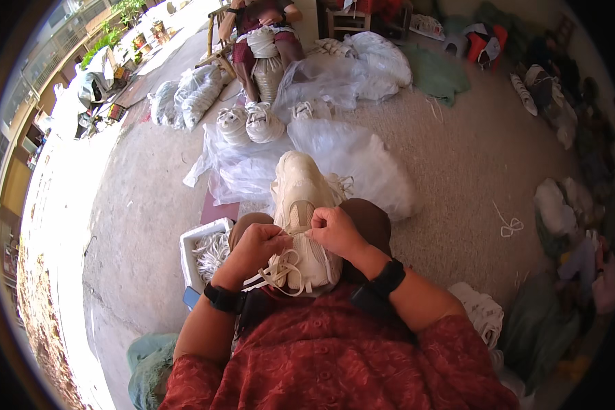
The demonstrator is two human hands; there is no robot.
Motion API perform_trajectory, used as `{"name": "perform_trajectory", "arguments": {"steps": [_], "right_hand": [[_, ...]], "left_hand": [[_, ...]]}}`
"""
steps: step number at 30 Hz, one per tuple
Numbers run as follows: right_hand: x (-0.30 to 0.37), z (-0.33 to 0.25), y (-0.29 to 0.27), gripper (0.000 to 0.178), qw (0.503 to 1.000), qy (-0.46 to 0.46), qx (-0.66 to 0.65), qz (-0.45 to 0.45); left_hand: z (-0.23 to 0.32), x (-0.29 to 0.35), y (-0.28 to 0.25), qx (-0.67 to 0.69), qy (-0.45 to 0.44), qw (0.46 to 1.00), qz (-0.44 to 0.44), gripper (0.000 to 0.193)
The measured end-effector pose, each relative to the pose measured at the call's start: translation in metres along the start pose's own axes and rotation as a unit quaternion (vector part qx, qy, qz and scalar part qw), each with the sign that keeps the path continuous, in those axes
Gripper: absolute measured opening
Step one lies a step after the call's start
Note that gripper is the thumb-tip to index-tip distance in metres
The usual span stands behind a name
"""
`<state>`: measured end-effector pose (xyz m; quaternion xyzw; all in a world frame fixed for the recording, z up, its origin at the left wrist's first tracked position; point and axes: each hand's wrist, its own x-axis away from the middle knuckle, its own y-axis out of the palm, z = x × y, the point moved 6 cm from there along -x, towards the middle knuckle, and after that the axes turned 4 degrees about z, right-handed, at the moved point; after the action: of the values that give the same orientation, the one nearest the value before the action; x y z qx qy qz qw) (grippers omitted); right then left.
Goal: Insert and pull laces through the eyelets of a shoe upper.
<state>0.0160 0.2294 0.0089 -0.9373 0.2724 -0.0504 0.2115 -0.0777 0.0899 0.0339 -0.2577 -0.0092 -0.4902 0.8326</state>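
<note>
A cream sneaker (298,179) rests in my lap between my knees, its rounded end pointing away from me. My left hand (258,244) is closed in a pinch at the left side of the shoe's lacing area. From the other side, my right hand (336,231) pinches too, its fingertips close to the left ones. A thin pale shoelace runs between the fingertips, partly hidden by them. Loose loops of cream lace (280,272) hang below my left hand, over the nearer part of the footwear. Whether that part belongs to a second shoe I cannot tell.
A white box (188,263) of bundled laces stands left of my knee. Ahead, clear plastic bags (352,164) and white sneakers (263,123) lie on the floor. Another person (263,20) sits beyond. A loose lace (509,224) and piled fabric lie to the right.
</note>
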Motion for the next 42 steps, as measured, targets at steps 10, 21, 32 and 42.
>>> {"name": "perform_trajectory", "arguments": {"steps": [10, 21, 32, 42], "right_hand": [[-0.002, 0.009, 0.005, 0.012, 0.999, 0.043, 0.009, 0.001], [0.000, 0.006, 0.006, 0.008, 0.998, 0.023, 0.038, 0.047], [0.009, 0.012, 0.000, 0.018, 0.998, -0.004, -0.020, 0.063], [0.017, 0.008, -0.003, 0.019, 0.998, -0.034, -0.045, 0.041]], "left_hand": [[-0.004, -0.030, 0.009, -0.076, -0.009, 0.992, -0.096, 0.017], [0.020, -0.016, 0.032, -0.395, 0.316, 0.863, 0.020, 0.013], [0.022, 0.007, 0.012, -0.164, 0.152, 0.959, 0.175, 0.011], [0.024, -0.006, 0.020, -0.200, 0.263, 0.934, 0.135, 0.007]]}}
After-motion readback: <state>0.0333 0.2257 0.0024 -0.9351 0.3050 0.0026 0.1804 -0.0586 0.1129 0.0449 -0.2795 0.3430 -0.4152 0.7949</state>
